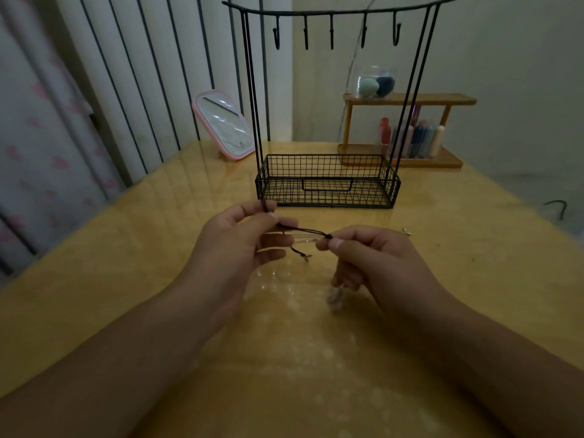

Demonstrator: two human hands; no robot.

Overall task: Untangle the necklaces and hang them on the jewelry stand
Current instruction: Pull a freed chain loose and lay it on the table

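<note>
A dark cord necklace (305, 230) is stretched between my two hands above the yellow table (126, 279). My left hand (240, 245) pinches one end of the cord, and a short tail with a small clasp (301, 254) hangs below it. My right hand (373, 257) pinches the other end at a knot. A thin silvery chain (303, 238) runs alongside the cord, and a blurred silvery bundle (336, 297) dangles under my right hand. The black wire jewelry stand (328, 181) rises just behind my hands, with several bare hooks (331, 31) on its top bar.
A pink-framed mirror (222, 124) leans at the back left. A wooden shelf (407, 131) with bottles and a clear jar of sponges (376, 83) stands at the back right. A small metal piece (406, 230) lies on the table to the right.
</note>
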